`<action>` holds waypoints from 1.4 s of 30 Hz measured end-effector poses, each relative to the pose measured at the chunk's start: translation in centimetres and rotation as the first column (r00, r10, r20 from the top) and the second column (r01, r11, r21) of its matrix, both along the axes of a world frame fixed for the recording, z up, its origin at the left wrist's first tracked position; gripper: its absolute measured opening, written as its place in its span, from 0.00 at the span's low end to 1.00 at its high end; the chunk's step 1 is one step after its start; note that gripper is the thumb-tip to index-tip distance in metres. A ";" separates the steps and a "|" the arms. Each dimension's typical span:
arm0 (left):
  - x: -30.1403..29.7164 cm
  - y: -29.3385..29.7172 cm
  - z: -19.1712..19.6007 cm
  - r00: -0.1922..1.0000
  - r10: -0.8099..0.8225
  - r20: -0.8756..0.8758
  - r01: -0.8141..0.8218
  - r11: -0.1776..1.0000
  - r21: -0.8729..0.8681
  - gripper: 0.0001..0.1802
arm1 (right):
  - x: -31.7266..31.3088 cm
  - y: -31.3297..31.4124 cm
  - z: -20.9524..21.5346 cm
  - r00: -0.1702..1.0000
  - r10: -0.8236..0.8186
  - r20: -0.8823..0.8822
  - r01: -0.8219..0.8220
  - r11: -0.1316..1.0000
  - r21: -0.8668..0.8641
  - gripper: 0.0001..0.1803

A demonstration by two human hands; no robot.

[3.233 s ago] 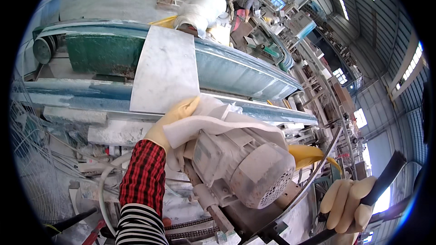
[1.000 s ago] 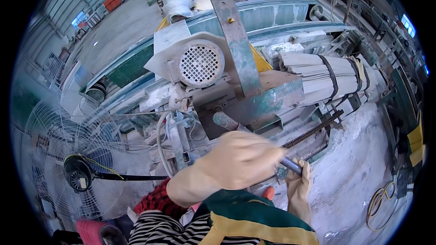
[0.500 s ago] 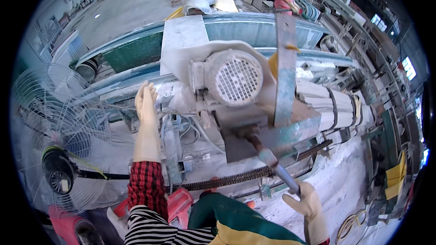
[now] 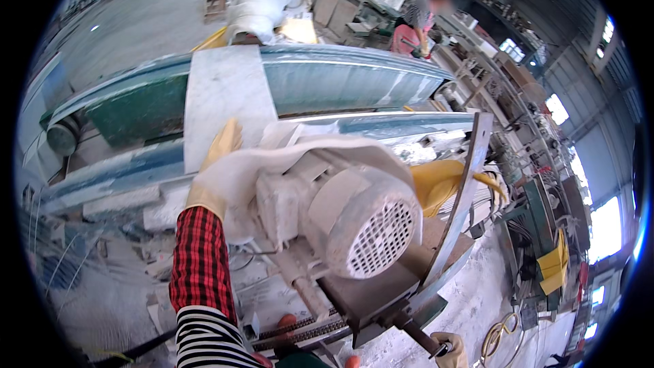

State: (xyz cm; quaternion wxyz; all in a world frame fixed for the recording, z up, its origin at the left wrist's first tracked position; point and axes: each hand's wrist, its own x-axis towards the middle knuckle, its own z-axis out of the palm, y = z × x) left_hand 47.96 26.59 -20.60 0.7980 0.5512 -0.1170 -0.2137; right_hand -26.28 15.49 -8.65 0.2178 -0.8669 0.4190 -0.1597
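Note:
My left hand (image 4: 216, 170), in a cream rubber glove, reaches forward with its fingers stretched out. Its fingertips lie at the near part of a pale stone slab (image 4: 225, 88); part of the hand is hidden behind the whitish curved guard (image 4: 293, 157) of a machine. Just right of it sits a dusty motor (image 4: 361, 218) with a grille on its end. At the bottom right my right hand (image 4: 451, 351), gloved alike, is closed round the end of a metal lever handle (image 4: 419, 337) that runs to the machine's base. Most of its fingers are cut off or hidden.
The slab bridges two long blue-green rails (image 4: 354, 78). An upright metal bar (image 4: 463, 197) rises right of the motor, with yellow cloth (image 4: 436, 184) behind it. A chain (image 4: 293, 330) runs below. Another person (image 4: 412, 27) works farther back, near a coiled hose (image 4: 501, 337) side.
My left hand has moved forward from beside the machine to the slab. The motor and lever sit lower in view, my right hand is nearer the bottom edge, and the view has tilted up.

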 end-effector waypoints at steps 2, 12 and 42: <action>0.1 -0.4 -0.7 0.992 -0.100 0.077 0.092 0.990 0.108 0.35 | -0.1 0.2 -0.2 0.984 -0.145 -0.102 0.156 0.982 0.109 0.08; -1.0 0.9 -0.8 0.816 -0.380 0.436 0.060 0.805 0.590 0.34 | 5.0 0.4 4.4 0.985 -0.076 -0.155 0.110 0.968 0.224 0.08; -2.1 5.6 -2.7 0.897 -0.194 0.396 -0.055 0.843 0.535 0.32 | 7.0 -0.8 7.7 0.959 0.027 -0.283 0.060 0.953 0.295 0.09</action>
